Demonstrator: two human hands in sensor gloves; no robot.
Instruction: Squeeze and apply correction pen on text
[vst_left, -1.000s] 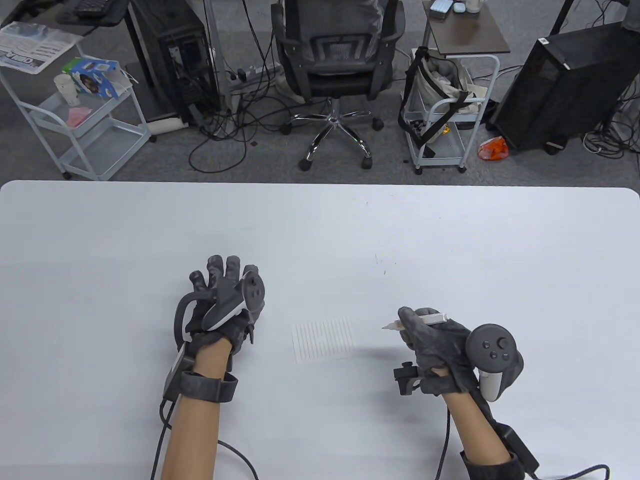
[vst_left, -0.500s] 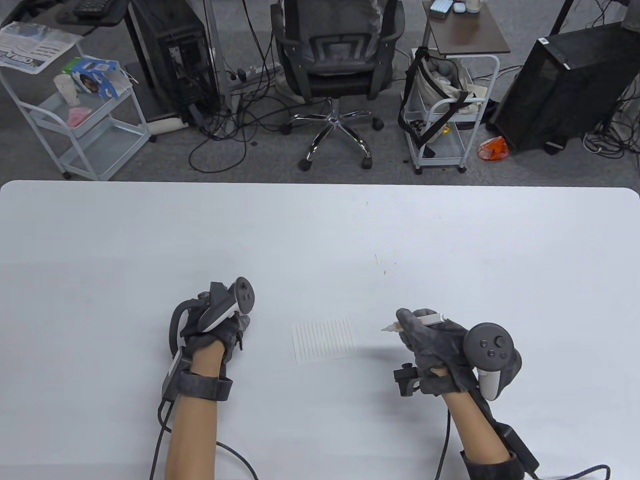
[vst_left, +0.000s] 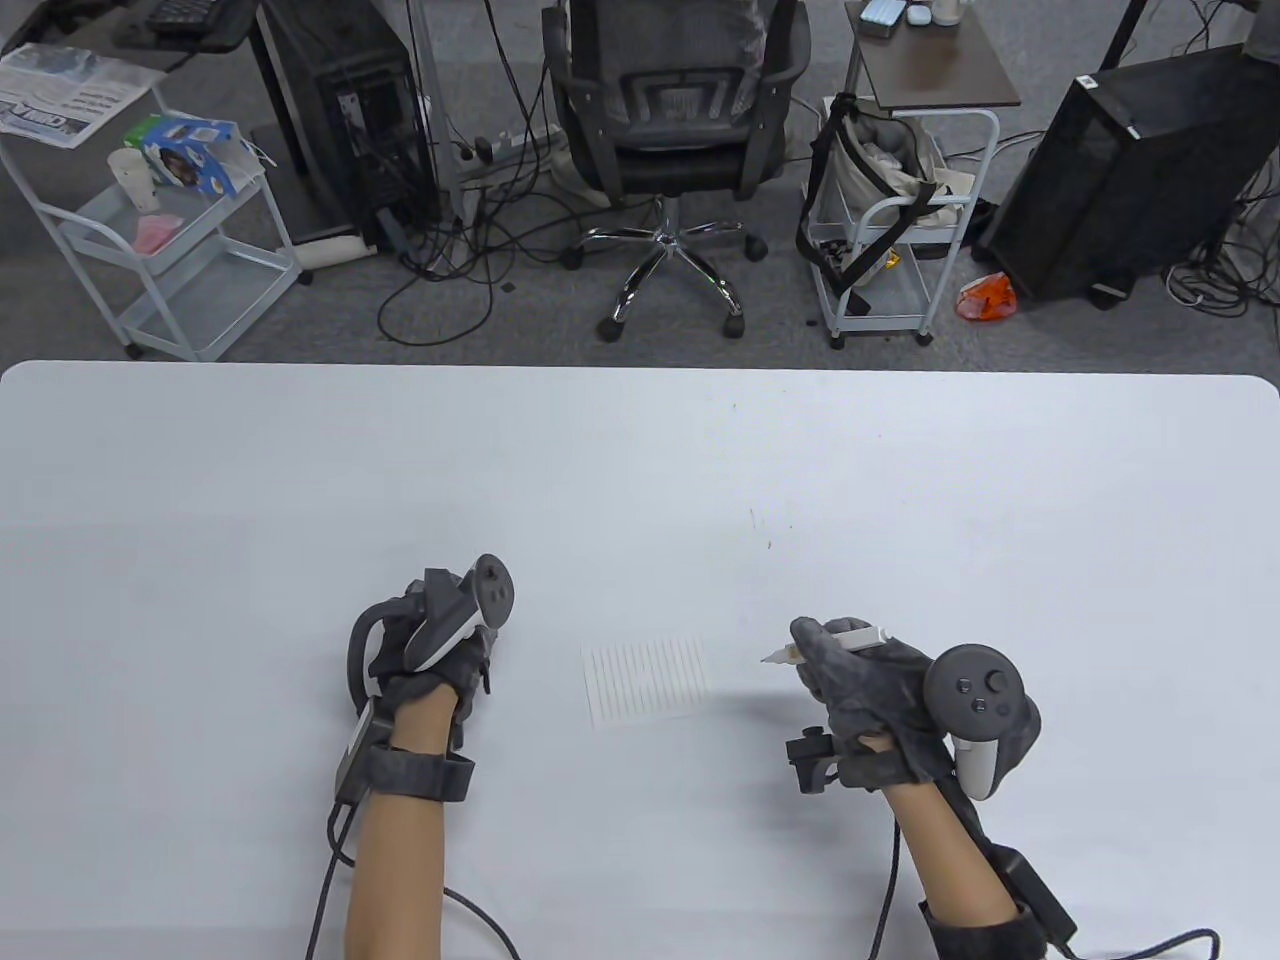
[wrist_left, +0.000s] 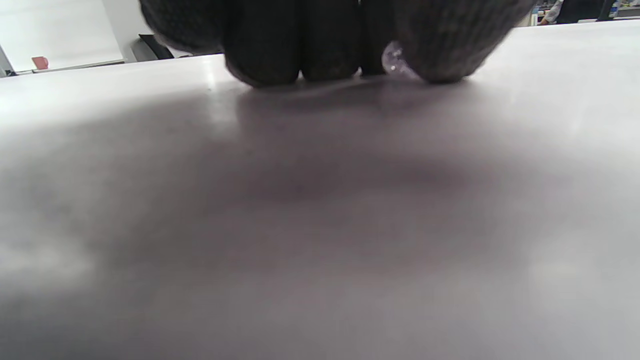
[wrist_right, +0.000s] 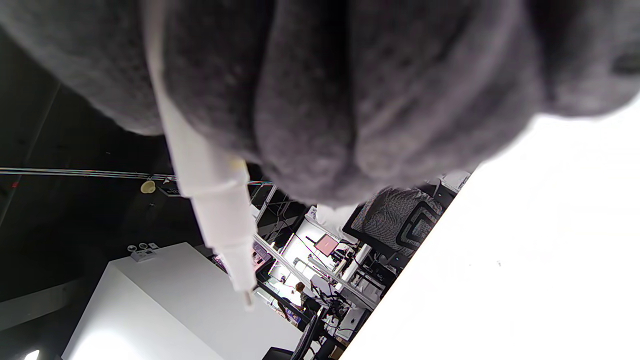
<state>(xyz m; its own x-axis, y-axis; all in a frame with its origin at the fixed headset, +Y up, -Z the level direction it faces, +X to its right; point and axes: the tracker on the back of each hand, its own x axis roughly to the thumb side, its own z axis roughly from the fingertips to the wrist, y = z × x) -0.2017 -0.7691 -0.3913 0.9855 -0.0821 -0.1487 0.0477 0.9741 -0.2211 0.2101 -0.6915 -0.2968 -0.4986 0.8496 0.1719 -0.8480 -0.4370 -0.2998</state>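
Near the front of the white table (vst_left: 640, 460) we hold the correction pen (vst_left: 835, 642) in our right hand (vst_left: 870, 690), fingers wrapped around its barrel, the uncapped tip pointing left toward the small slip of lined text (vst_left: 646, 682) but hanging well apart from it, above the table. Our left hand (vst_left: 435, 640) rests curled on the table to the left of the slip, not touching it; the left wrist view shows the fingertips (wrist_left: 320, 55) bunched against the surface, with a small glint between them that we cannot identify, so we cannot tell whether they grasp anything. The main risk, as we judge it, is the slip itself: nothing pins it, so a dragging tip may push it sideways and smear the fluid. Squeezing the barrel before the tip lands could drop a blob on the table, and squeezing too hard on contact could flood several lines at once. Our thick gloves likely dull the feel of pressure, and the white pen on white paper makes the tip hard to place.
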